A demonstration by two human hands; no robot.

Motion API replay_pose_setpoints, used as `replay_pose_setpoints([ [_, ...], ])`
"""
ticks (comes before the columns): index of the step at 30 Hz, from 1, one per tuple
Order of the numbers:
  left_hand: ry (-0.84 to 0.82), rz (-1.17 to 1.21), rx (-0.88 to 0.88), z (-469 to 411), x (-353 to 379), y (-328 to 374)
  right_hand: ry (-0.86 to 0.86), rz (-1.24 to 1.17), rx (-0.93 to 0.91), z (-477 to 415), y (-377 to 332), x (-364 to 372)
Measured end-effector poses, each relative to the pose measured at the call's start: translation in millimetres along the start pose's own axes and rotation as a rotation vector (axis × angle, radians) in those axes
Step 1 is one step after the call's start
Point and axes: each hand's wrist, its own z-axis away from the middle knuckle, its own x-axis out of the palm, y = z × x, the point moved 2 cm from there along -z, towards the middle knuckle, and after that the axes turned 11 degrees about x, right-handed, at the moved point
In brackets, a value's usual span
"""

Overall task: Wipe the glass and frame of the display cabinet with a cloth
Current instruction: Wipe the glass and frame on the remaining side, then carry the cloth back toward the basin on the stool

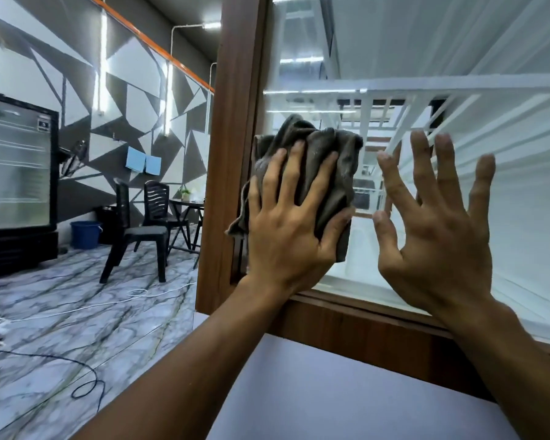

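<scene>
The display cabinet fills the right half of the view, with a large glass pane set in a brown wooden frame. My left hand presses a crumpled grey-brown cloth flat against the glass, close to the frame's left upright and near the lower left corner of the pane. My right hand is spread with fingers apart, palm toward the glass just right of the cloth, holding nothing. White shelves show through the glass.
The frame's bottom rail runs below both hands above a pale panel. To the left stand black plastic chairs, a small table, a blue bucket and a glass-door cooler. Cables lie on the marbled floor.
</scene>
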Motion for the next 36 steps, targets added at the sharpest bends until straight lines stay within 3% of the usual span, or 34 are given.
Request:
replay_pose_setpoints([
  [6, 0.102, 0.111, -0.029, 9.8, -26.4, 3.0, -0.028, -0.144, 0.054, 2.1, -5.1, -6.5],
  [8, 0.097, 0.159, -0.113, 17.0, -51.4, -2.3, -0.047, -0.306, 0.112, 9.4, -23.5, -6.4],
  [11, 0.120, 0.142, -0.224, 40.5, -99.8, -31.9, -0.192, -0.737, 0.081, 34.5, -83.8, -2.5],
  [14, 0.033, 0.058, -0.355, 90.6, -149.8, -82.5, -0.321, -1.070, -0.067, 73.7, -156.2, 2.9],
  [16, -0.153, -0.053, -0.470, 135.6, -173.1, -123.1, -0.421, -1.175, -0.137, 100.8, -203.6, 15.9],
  [18, -0.432, -0.174, -0.566, 181.1, -187.2, -161.9, -0.679, -1.133, -0.143, 121.3, -249.8, 35.4],
  [20, -0.674, -0.239, -0.647, 213.8, -195.8, -194.1, -1.081, -0.968, -0.137, 130.5, -292.3, 61.4],
  [22, -0.842, -0.276, -0.715, 231.6, -201.7, -218.0, -1.300, -0.771, -0.225, 134.0, -327.2, 90.1],
  [28, -1.174, -0.265, -0.819, 216.7, -210.8, -271.2, -1.530, -0.555, -0.242, 108.1, -389.5, 144.2],
  [36, -1.439, -0.173, -0.984, 161.0, -226.5, -296.3, -1.801, -0.528, -0.235, 45.8, -393.3, 147.6],
])
